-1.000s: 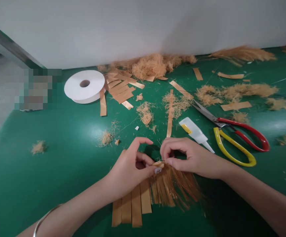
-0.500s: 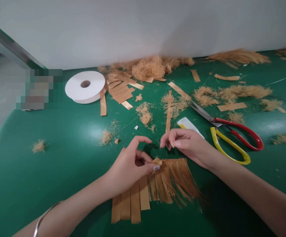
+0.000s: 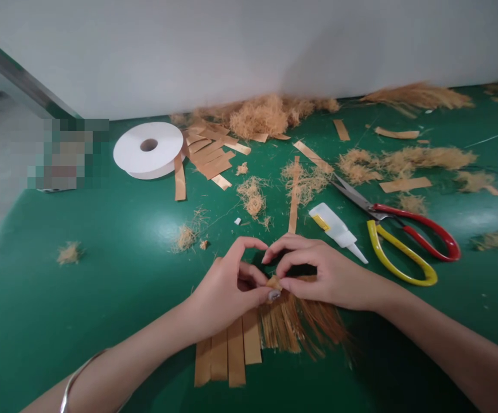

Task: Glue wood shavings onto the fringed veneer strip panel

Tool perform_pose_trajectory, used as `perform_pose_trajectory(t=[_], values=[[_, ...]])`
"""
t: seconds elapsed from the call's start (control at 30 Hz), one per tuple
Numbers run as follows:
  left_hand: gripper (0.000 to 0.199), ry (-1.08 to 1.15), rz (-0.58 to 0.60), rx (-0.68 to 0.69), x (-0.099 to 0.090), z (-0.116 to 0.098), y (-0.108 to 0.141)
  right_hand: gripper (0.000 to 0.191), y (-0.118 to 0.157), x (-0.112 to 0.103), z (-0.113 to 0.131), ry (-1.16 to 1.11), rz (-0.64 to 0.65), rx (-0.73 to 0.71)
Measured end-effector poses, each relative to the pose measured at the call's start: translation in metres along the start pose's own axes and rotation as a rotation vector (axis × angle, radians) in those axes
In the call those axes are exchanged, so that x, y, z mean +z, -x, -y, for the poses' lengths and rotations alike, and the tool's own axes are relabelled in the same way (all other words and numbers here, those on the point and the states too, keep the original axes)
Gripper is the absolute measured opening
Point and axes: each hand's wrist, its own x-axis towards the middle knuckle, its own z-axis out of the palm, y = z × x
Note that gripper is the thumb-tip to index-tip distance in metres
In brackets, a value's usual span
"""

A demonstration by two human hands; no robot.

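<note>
Fibre fringe [image 3: 294, 324] lies on the green table [image 3: 102, 275] right in front, its top end pinched between both hands. The right hand [image 3: 329, 275] has come back in: half a second ago it was lifted clear, fingers loose, and now thumb and forefinger close on the fringe's top edge again, meeting the left hand [image 3: 227, 292], whose thumb and fingers pinch the same little folded tip. So the bundle is gripped from both sides once more. Tan strips [image 3: 227, 350] fan out just beside the fringe, under the left wrist. Glue tube [image 3: 337, 229] sits near the right hand, uncovered again; scissors [image 3: 404, 241] beyond it, tape roll [image 3: 148, 150] well apart at the back. Exactly what the fingertips hold is hidden; the blurred patch at left can't be read.
</note>
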Motion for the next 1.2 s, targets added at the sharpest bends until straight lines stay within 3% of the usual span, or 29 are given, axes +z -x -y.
perform_pose_trajectory(t=[0.47,0.73,0.83,0.9,1.0,1.1,1.2], values=[[0.047,-0.045,0.011,0.001,-0.001,0.003,0.0,0.011,0.0,-0.005,-0.009,-0.172,-0.026,0.008],[0.048,-0.066,0.011,-0.002,-0.002,0.004,0.0,0.012,-0.002,-0.005,-0.015,-0.591,-0.115,0.096],[0.049,-0.07,0.003,0.002,-0.002,0.004,0.0,0.012,-0.002,-0.004,-0.018,-0.654,-0.178,0.071],[0.048,-0.075,0.001,0.003,-0.002,0.004,0.0,0.01,-0.001,-0.002,-0.017,-0.608,-0.198,0.062],[0.048,-0.057,0.004,0.004,-0.002,0.004,0.0,0.006,0.0,-0.001,-0.011,-0.397,-0.117,0.057],[0.047,-0.026,0.006,0.013,-0.002,0.005,-0.001,0.009,0.0,-0.001,-0.005,-0.175,-0.025,-0.019],[0.046,-0.019,0.008,0.015,-0.001,0.005,-0.001,0.008,-0.001,0.0,-0.003,-0.08,-0.023,-0.081]])
